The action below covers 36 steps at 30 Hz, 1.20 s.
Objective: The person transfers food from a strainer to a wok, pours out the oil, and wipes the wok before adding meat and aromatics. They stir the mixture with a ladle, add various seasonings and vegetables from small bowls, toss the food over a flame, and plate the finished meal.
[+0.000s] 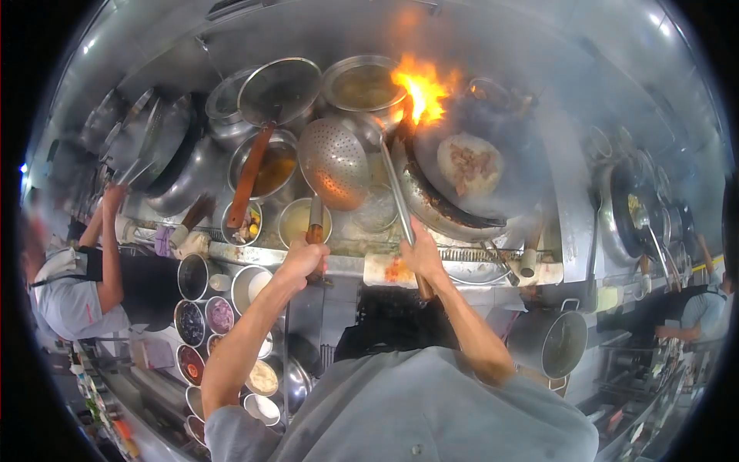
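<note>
Head view: left fingers (316,254) clamp a strainer (333,163) (perforated), right fingers (416,248) a ladle (397,185).

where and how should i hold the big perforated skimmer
Probably best by the wooden handle of the skimmer, coming from the wearer's side and closing right around it, as the left hand does. The handle points back toward the wearer, while the broad, holed bowl sits farther out, nearer the flame.

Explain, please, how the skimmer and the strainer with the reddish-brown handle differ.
The skimmer is held in the left hand; the strainer is in no hand. The skimmer has distinct round holes, while the strainer looks finely meshed. The strainer's handle is broader than the skimmer's. Both have round heads.
</note>
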Tool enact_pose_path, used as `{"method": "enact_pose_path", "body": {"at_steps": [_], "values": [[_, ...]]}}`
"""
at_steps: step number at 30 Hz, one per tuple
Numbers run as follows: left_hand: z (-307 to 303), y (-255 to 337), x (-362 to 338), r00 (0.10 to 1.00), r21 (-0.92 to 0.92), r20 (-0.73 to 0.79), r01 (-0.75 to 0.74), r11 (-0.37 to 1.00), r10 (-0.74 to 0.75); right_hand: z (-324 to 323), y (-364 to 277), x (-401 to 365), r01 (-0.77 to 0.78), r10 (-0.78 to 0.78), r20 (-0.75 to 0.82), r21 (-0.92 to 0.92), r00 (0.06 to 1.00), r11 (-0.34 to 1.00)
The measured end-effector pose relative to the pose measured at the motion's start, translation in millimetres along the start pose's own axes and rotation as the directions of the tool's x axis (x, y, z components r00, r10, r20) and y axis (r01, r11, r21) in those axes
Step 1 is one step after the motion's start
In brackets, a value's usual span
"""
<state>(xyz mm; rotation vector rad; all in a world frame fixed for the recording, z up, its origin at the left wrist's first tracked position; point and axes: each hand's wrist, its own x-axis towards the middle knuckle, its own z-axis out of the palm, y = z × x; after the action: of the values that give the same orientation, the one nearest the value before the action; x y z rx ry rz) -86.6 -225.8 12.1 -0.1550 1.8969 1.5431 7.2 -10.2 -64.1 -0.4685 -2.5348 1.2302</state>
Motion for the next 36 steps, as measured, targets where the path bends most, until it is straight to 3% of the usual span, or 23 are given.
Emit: {"method": "enact_pose_path", "body": {"at_steps": [2,5,7,9,12,14,16,17,18,20,23,24,25,26,27,28,29,30,32,33,34,35,36], "values": [[-0.1,0.1,-6.2,1.0,0.002,-0.014,-0.01,1.0,0.01,2.7,-0.3,-6.0,-0.012,0.012,0.038,0.0,0.999,1.0],[-8.6,10.2,2.6,0.994,0.062,0.106,-0.016,0.998,0.009,-14.3,-10.0,-9.5,-0.041,0.045,0.133,-0.034,0.99,0.999],[-16.0,22.1,6.6,0.992,0.037,0.12,-0.04,0.998,0.036,-39.3,-12.4,-19.4,-0.136,0.151,0.334,-0.069,0.93,0.988],[-24.9,29.0,6.8,0.989,0.069,0.125,-0.083,0.994,0.074,-72.2,1.9,-36.5,-0.007,0.089,0.385,-0.209,0.918,0.978],[-25.1,26.6,5.4,0.986,0.175,0.081,-0.156,0.972,0.144,-100.0,4.6,-38.1,0.067,0.048,0.379,-0.285,0.924,0.956],[-14.4,29.4,-2.1,0.991,0.189,0.059,-0.126,0.974,0.117,-83.5,11.8,-26.2,-0.007,0.096,0.339,-0.254,0.936,0.967],[-4.6,10.5,-2.5,0.997,0.198,0.019,-0.08,0.977,0.078,-60.8,14.1,-8.1,0.095,-0.063,0.152,-0.213,0.986,0.972],[3.0,8.0,-3.6,0.992,0.136,0.021,-0.126,0.983,0.124,-58.7,18.1,-2.9,0.021,0.034,0.25,-0.215,0.968,0.976],[8.6,8.0,-3.2,0.985,0.081,0.02,-0.174,0.981,0.173,-65.3,24.4,-7.6,0.025,0.028,0.248,-0.206,0.968,0.978],[21.9,8.1,-5.2,0.98,0.083,-0.042,-0.193,0.978,0.197,-101.5,35.2,-28.6,0.109,0.027,0.406,-0.31,0.914,0.945],[27.6,0.6,-19.2,0.955,0.163,-0.125,-0.249,0.955,0.27,-134.7,42.5,-47.9,0.114,0.0,0.392,-0.267,0.92,0.957],[33.2,-5.0,-25.0,0.963,0.071,-0.103,-0.244,0.967,0.25,-146.1,44.1,-52.3,0.064,0.038,0.365,-0.263,0.93,0.963],[41.3,-15.6,-24.1,0.97,-0.019,-0.059,-0.238,0.971,0.236,-146.5,56.7,-54.8,0.262,-0.215,0.204,-0.238,0.955,0.935],[57.6,-16.6,-31.5,0.978,-0.096,-0.09,-0.195,0.976,0.186,-158.9,58.7,-55.2,0.239,-0.196,0.179,-0.26,0.964,0.935],[75.9,-12.7,-40.8,0.987,-0.203,-0.03,-0.163,0.965,0.16,-168.2,60.5,-53.1,-0.073,0.068,0.288,0.008,0.955,0.997],[92.6,-18.6,-43.2,0.987,-0.196,-0.009,-0.162,0.967,0.163,-175.8,58.1,-49.4,-0.401,0.262,0.453,0.244,0.852,0.883],[105.1,-28.6,-45.3,0.993,-0.353,0.006,-0.104,0.93,0.114,-177.5,65.4,-48.3,-0.597,0.281,0.562,0.52,0.778,0.611],[109.3,-51.9,-37.2,0.998,-0.506,0.016,-0.044,0.861,0.06,-175.3,65.1,-45.8,-0.603,0.282,0.569,0.518,0.773,0.607],[127.4,-67.2,-37.4,0.995,-0.636,0.096,0.035,0.771,0.034,-165.0,68.7,-39.3,-0.306,0.205,0.323,0.304,0.924,0.902],[134.2,-70.6,-37.6,0.993,-0.655,0.115,0.073,0.752,0.003,-165.9,69.8,-39.8,-0.419,0.256,0.409,0.384,0.876,0.823],[135.4,-77.2,-34.8,0.959,-0.747,0.277,0.249,0.617,-0.053,-163.1,69.6,-42.9,-0.456,0.277,0.418,0.428,0.865,0.78],[135.4,-85.3,-35.6,0.955,-0.714,0.288,0.261,0.65,-0.068,-156.0,67.9,-43.2,-0.48,0.263,0.459,0.46,0.848,0.747],[130.7,-91.8,-35.4,0.884,-0.777,0.465,0.381,0.501,0.048,-149.5,63.1,-46.1,-0.535,0.257,0.483,0.626,0.837,0.567]]}}
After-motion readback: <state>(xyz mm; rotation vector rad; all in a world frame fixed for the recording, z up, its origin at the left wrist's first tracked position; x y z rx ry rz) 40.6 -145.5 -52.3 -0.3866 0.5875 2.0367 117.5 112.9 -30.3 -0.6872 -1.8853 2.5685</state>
